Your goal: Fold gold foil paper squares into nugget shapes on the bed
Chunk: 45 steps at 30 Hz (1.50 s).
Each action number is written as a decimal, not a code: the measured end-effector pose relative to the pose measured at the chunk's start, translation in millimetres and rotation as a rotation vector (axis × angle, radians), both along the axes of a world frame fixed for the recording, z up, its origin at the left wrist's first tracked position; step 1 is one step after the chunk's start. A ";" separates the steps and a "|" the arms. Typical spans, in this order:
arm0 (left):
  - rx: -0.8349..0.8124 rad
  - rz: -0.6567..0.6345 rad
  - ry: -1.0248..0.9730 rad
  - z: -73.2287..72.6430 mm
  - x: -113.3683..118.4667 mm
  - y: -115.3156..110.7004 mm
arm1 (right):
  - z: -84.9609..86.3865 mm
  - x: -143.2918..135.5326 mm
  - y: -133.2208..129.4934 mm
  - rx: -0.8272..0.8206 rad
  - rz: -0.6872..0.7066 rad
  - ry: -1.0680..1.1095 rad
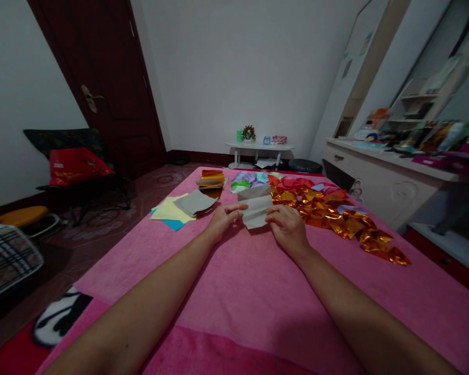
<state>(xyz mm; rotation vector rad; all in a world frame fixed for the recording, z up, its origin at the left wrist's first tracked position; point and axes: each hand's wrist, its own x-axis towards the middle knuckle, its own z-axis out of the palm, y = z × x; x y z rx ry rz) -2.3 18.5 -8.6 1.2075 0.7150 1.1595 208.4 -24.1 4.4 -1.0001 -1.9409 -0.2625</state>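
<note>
Between my two hands is a creased grey sheet of paper [257, 207], held up just above the pink cloth [234, 281]. My left hand [227, 217] pinches its left edge with thumb and fingers. At the right edge my right hand [288, 225] grips it the same way. Left of my left hand lies a stack of grey paper [195, 202], overlapping yellow sheets [171, 209] and a blue sheet [175, 225]. Folded gold foil sheets [212, 178] sit behind that stack. Crumpled gold foil pieces [336, 216] spread out to the right of my right hand.
Crumpled purple and green papers [245, 179] and red papers [295, 183] lie at the far side of the cloth. Beyond stands a small white table [258, 146]. A dresser [386, 166] is on the right, and a chair with a red bag [76, 165] on the left.
</note>
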 end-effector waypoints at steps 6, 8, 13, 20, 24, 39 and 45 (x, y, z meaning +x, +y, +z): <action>0.010 0.004 0.044 2.8 0.7 -3.2 | 1.9 -0.9 -1.5 -0.027 0.003 -0.002; 0.025 0.010 0.074 4.1 0.6 -4.0 | 1.8 -1.2 -1.1 -0.029 0.005 0.004; 0.093 -0.031 0.191 6.9 0.9 -7.1 | 0.0 -1.5 -0.4 -0.026 0.004 0.012; 0.152 -0.063 0.233 8.6 4.3 -10.2 | -4.0 -1.1 2.1 -0.052 -0.017 0.067; 0.179 -0.040 0.243 4.0 4.3 -6.2 | -4.6 -3.2 1.2 -0.073 -0.012 0.065; 0.156 -0.012 0.107 8.7 5.1 -8.1 | 0.0 -10.9 1.2 -0.305 -0.029 0.515; 0.009 0.088 -0.164 10.5 15.5 -11.4 | -1.5 -25.8 -4.0 -0.353 -0.162 0.655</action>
